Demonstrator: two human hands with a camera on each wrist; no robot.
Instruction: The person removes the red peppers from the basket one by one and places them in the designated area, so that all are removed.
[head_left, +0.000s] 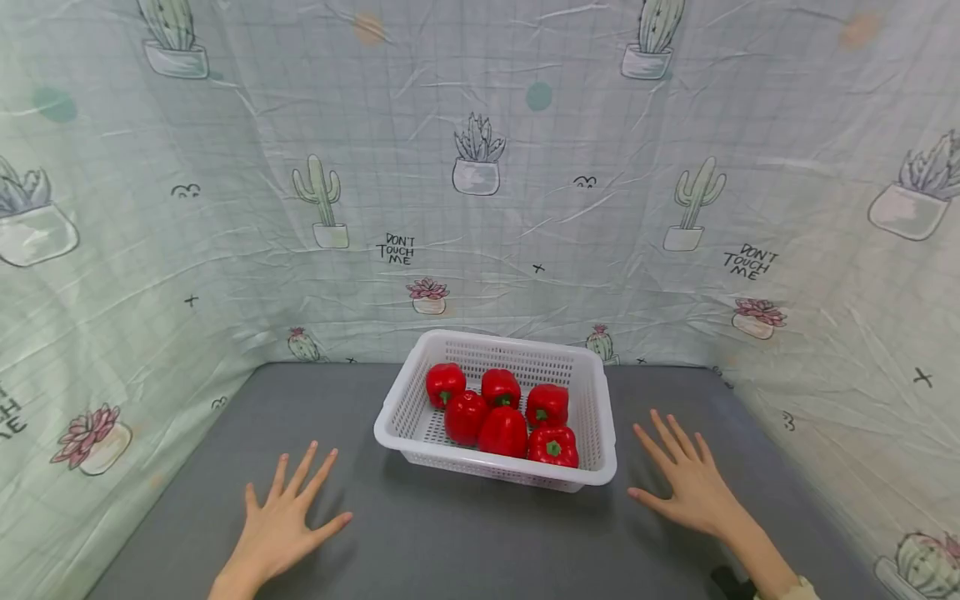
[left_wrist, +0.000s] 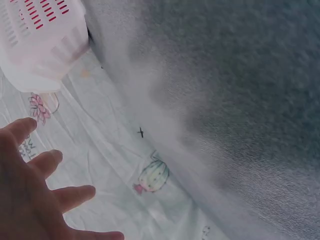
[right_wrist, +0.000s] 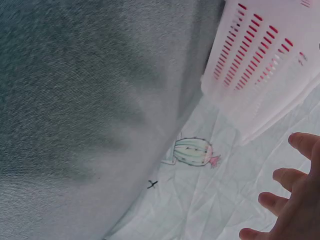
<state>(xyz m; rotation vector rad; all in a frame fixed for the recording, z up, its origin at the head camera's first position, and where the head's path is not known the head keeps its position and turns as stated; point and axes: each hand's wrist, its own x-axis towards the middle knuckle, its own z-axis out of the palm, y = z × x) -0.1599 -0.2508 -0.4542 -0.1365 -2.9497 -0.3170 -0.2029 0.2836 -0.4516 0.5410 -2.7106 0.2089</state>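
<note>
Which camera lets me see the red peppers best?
The head view, because it looks into the white basket and shows six red peppers clearly. Both wrist views show only bits of red through the basket's side.

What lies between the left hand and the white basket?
Just bare grey table lies between the left hand and the white basket, seen in the head view.

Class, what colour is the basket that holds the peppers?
The basket is white; the head view shows it best.
</note>
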